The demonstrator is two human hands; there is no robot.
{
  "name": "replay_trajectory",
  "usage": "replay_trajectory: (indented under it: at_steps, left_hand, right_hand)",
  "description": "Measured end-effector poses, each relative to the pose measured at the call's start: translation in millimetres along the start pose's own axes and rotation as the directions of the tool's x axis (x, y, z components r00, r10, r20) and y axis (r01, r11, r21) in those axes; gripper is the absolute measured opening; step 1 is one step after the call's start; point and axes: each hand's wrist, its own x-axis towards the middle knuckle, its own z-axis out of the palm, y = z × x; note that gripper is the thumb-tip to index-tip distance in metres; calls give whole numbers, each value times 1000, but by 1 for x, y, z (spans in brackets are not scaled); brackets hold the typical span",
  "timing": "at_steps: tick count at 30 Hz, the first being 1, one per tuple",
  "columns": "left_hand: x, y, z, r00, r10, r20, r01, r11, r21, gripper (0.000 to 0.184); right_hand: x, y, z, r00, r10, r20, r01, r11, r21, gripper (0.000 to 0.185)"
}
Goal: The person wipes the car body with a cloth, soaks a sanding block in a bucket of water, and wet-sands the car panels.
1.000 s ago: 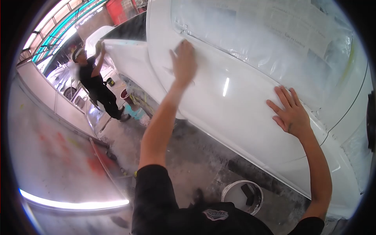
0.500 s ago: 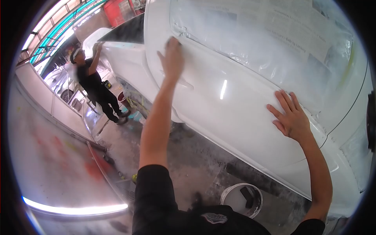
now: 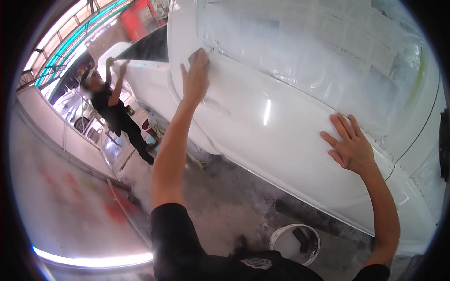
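Surface rubbing, probably: gripping small dark-grey pad (image 3: pixel 192 58) in left hand (image 3: pixel 195 80) on glossy white car panel (image 3: pixel 276 143), resting spread right hand (image 3: pixel 352 149) there. Likely needs even pressure next.

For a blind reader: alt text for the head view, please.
A person's left hand holds a dark pad against a white car; the right hand rests spread on it. Beyond, at left, stands a co-worker in black.

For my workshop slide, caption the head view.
Left hand holding a dark pad against a white car door, right hand spread below the newspaper-masked window.
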Motion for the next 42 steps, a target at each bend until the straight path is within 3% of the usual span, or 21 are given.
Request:
replay_trajectory:
  at_steps: [4, 5, 6, 8, 11, 14, 15, 18, 19, 20, 22, 32, 34, 36, 37, 40, 41, 42]
  left_hand:
    - [38, -50, 14, 1000, 3, -19, 1, 987, 162, 53]
    - [56, -53, -3, 995, -93, 36, 85, 979, 187, 57]
    - [64, -52, -17, 993, -93, 78, 78, 982, 172, 56]
    - [44, -66, 2, 991, 132, -13, -131, 989, 62, 53]
    - [10, -36, -19, 990, -90, 105, 102, 988, -116, 48]
    - [12, -27, -33, 961, -277, -14, 241, 858, -453, 45]
    - [18, -30, -32, 948, -261, -183, 160, 886, -436, 42]
    - [36, -24, -26, 936, -61, -348, -18, 975, -221, 41]
    - [34, -22, -10, 975, -132, -180, 43, 901, -431, 41]
    - [31, -13, 12, 986, -89, -137, 38, 941, -336, 44]
    - [24, 3, 24, 954, -200, -222, 94, 906, -412, 47]
    - [6, 34, 20, 961, -226, -160, 211, 972, -105, 48]
    - [-19, 60, 22, 984, -66, -168, 73, 997, 34, 49]
    - [-46, 88, 24, 990, -22, -138, 4, 992, -129, 50]
    - [-46, 82, 18, 993, 18, -117, -27, 996, -81, 48]
    - [-25, 64, 0, 994, 17, -109, -16, 1000, 4, 47]
    - [-18, 66, -5, 993, -72, -94, 67, 996, -63, 46]
    - [-21, 75, 2, 989, -67, -135, 49, 990, -130, 45]
  right_hand:
    - [-1, -1, 4, 1000, -12, -25, 13, 1000, 7, 58]
    - [-1, -3, 5, 1000, -13, -24, 14, 1000, 23, 58]
    - [-2, -3, 5, 1000, -12, -24, 13, 999, 34, 58]
    - [-2, 3, 3, 999, -6, -33, 7, 1000, 29, 57]
    - [-3, 2, 2, 1000, -18, -20, 18, 1000, 18, 55]
    - [-4, 1, 3, 999, -6, -32, 7, 1000, 22, 55]
    - [-4, 2, 3, 1000, 0, -23, 0, 1000, 18, 55]
    - [-2, 0, 1, 1000, 0, -16, 0, 1000, 10, 55]
    - [-2, 0, 1, 1000, 0, -17, 0, 1000, 6, 55]
    - [-1, 0, 1, 1000, -3, -22, 3, 1000, 8, 55]
    - [-2, 0, 2, 1000, -3, -28, 3, 1000, 13, 55]
    - [-1, -1, 4, 999, -6, -34, 7, 1000, 24, 60]
    - [-2, 1, 6, 998, -14, -57, 15, 1000, 21, 61]
    - [-2, -2, 4, 998, -10, -57, 12, 1000, 29, 61]
    - [-2, -2, 1, 998, -16, -55, 17, 999, 27, 61]
    - [-3, 0, 4, 998, -23, -61, 25, 999, 36, 61]
    - [-5, -1, 5, 998, -23, -61, 25, 999, 41, 61]
    - [-3, 0, 3, 998, -20, -62, 22, 999, 39, 61]
